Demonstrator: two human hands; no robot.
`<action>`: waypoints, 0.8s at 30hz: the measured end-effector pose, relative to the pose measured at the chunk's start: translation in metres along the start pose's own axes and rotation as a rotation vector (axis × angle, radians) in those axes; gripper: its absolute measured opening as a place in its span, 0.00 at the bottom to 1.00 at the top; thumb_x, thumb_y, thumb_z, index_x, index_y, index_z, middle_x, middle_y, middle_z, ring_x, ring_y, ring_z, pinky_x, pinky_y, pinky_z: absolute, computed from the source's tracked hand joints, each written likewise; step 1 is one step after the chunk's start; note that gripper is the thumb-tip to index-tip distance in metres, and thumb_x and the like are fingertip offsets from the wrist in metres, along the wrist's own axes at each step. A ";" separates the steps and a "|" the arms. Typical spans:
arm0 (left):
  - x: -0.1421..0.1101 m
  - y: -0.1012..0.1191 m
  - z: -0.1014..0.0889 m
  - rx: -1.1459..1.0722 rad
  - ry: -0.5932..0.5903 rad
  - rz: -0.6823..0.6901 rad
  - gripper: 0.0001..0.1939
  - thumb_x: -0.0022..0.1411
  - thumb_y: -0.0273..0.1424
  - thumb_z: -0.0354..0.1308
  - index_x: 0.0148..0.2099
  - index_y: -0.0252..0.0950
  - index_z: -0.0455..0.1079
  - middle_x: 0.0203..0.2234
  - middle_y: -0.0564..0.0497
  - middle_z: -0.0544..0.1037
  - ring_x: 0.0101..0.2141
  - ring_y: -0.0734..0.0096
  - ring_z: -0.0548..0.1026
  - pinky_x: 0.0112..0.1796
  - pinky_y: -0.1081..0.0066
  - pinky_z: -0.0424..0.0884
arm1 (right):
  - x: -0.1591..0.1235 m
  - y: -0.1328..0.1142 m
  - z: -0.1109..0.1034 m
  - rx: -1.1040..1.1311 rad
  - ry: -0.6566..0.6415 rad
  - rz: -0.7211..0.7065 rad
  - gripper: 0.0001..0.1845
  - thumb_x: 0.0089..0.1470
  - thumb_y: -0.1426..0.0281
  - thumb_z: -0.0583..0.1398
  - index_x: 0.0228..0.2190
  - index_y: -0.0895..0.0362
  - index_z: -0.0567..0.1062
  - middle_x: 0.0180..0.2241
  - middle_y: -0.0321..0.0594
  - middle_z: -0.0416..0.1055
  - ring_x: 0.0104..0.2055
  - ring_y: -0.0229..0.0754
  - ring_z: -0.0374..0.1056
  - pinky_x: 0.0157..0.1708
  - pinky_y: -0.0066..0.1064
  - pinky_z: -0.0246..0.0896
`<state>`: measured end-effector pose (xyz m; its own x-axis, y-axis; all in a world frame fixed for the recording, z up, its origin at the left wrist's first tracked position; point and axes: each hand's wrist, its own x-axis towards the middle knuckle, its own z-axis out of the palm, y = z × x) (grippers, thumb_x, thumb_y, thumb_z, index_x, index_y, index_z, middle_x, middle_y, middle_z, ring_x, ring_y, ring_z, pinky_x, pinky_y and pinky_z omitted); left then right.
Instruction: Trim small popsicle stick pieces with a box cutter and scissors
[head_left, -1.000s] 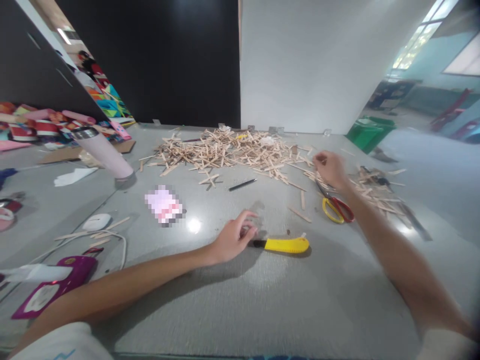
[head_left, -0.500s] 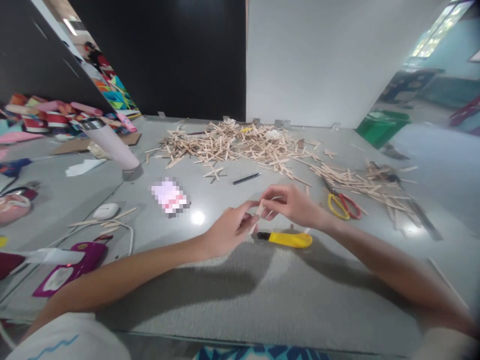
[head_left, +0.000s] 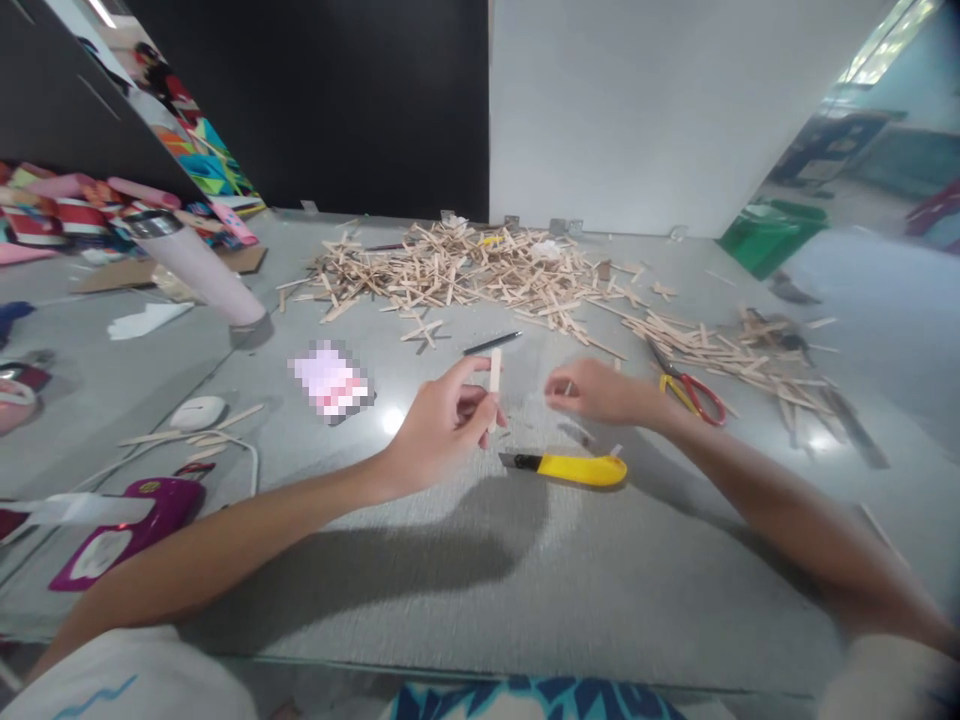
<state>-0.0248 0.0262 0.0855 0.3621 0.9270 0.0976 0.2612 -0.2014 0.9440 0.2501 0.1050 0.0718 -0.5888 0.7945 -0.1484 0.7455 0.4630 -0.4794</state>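
Note:
Between the thumb and fingers of my left hand [head_left: 448, 410] is a short wooden craft stick [head_left: 495, 388], held nearly upright above the table. My right hand [head_left: 592, 392] is apart from it, to the right, with its fingers curled together. A small pale bit may be at those fingertips, but blur keeps me from making it out. Just below both hands lies a yellow utility knife [head_left: 581, 470], its blade end pointing left. A dark pen [head_left: 491, 344] rests on the table beyond my left hand.
A wide heap of craft sticks [head_left: 450, 265] covers the back of the table. Scissors [head_left: 690, 390] with red and yellow handles lie at right. Leftward are a pixelated phone-like item [head_left: 330, 382], a pale tumbler [head_left: 202, 270], a white mouse-like case [head_left: 199, 412] and a magenta device [head_left: 127, 535].
My hands have come apart. My left hand keeps the stick, now turned more upright, while my right hand has drawn away to the right. The view has shifted slightly.

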 end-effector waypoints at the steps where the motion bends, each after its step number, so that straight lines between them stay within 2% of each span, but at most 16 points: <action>1: 0.000 0.000 0.000 -0.006 0.000 0.001 0.16 0.77 0.37 0.59 0.61 0.37 0.66 0.33 0.51 0.85 0.24 0.75 0.77 0.25 0.75 0.70 | -0.003 -0.002 0.002 0.011 -0.100 -0.027 0.08 0.65 0.67 0.66 0.36 0.56 0.86 0.37 0.43 0.86 0.39 0.47 0.80 0.39 0.33 0.65; 4: 0.000 -0.001 0.001 -0.040 0.007 0.025 0.16 0.77 0.36 0.59 0.61 0.37 0.65 0.34 0.51 0.85 0.25 0.75 0.78 0.26 0.75 0.71 | -0.012 -0.015 0.010 0.035 -0.334 -0.096 0.07 0.64 0.66 0.69 0.34 0.55 0.85 0.33 0.38 0.84 0.35 0.42 0.78 0.35 0.30 0.62; 7: 0.000 -0.004 0.003 -0.080 0.016 0.057 0.16 0.78 0.37 0.57 0.63 0.38 0.64 0.36 0.51 0.85 0.26 0.75 0.78 0.26 0.75 0.72 | -0.019 -0.027 0.018 -0.064 -0.394 -0.103 0.05 0.62 0.68 0.72 0.35 0.56 0.83 0.36 0.38 0.83 0.39 0.42 0.76 0.39 0.30 0.60; 11: 0.000 -0.005 0.004 -0.099 0.014 0.035 0.16 0.78 0.38 0.58 0.62 0.37 0.65 0.35 0.50 0.85 0.26 0.74 0.78 0.25 0.75 0.71 | -0.023 -0.021 0.011 -0.343 -0.440 0.070 0.09 0.52 0.72 0.77 0.33 0.56 0.82 0.36 0.39 0.82 0.38 0.43 0.76 0.37 0.30 0.60; 13: 0.000 -0.004 0.004 -0.107 -0.003 0.012 0.16 0.78 0.39 0.58 0.61 0.37 0.66 0.35 0.49 0.85 0.25 0.74 0.78 0.25 0.75 0.71 | -0.023 -0.008 0.001 -0.441 -0.365 0.200 0.06 0.53 0.74 0.75 0.31 0.59 0.83 0.34 0.46 0.82 0.37 0.48 0.78 0.36 0.33 0.61; 15: 0.000 -0.003 0.004 -0.110 -0.018 0.002 0.16 0.78 0.40 0.58 0.60 0.36 0.67 0.35 0.48 0.85 0.25 0.73 0.79 0.25 0.74 0.72 | -0.022 0.006 -0.011 -0.553 -0.217 0.335 0.03 0.58 0.74 0.71 0.35 0.62 0.84 0.38 0.56 0.83 0.40 0.56 0.80 0.38 0.37 0.64; 17: -0.001 -0.003 0.003 -0.107 -0.017 0.006 0.17 0.78 0.40 0.58 0.61 0.36 0.67 0.35 0.48 0.85 0.26 0.72 0.80 0.25 0.74 0.72 | -0.020 0.017 -0.021 -0.631 -0.065 0.424 0.07 0.64 0.73 0.67 0.42 0.64 0.84 0.43 0.64 0.83 0.46 0.63 0.81 0.40 0.40 0.67; 18: -0.001 -0.002 0.003 -0.104 -0.013 0.013 0.17 0.78 0.40 0.58 0.60 0.36 0.68 0.34 0.48 0.85 0.26 0.72 0.80 0.26 0.74 0.73 | -0.019 0.020 -0.024 -0.648 -0.009 0.438 0.08 0.65 0.72 0.67 0.44 0.64 0.84 0.44 0.65 0.82 0.48 0.64 0.81 0.42 0.41 0.68; 20: 0.000 -0.003 0.004 -0.095 -0.010 0.024 0.16 0.77 0.39 0.58 0.59 0.36 0.68 0.34 0.48 0.85 0.26 0.72 0.80 0.26 0.74 0.73 | -0.014 0.022 -0.029 -0.641 0.058 0.403 0.09 0.68 0.69 0.66 0.45 0.61 0.83 0.45 0.61 0.83 0.51 0.64 0.81 0.44 0.41 0.68; 24: 0.001 -0.005 0.006 -0.085 -0.021 0.018 0.14 0.77 0.38 0.58 0.57 0.37 0.68 0.33 0.49 0.85 0.25 0.73 0.79 0.26 0.74 0.73 | 0.013 0.020 -0.024 -0.544 0.113 0.221 0.07 0.70 0.69 0.64 0.45 0.57 0.83 0.47 0.56 0.84 0.51 0.61 0.81 0.45 0.40 0.69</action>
<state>-0.0200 0.0261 0.0794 0.3850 0.9165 0.1088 0.1781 -0.1895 0.9656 0.2647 0.1342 0.0814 -0.3869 0.9180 -0.0871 0.9169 0.3930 0.0691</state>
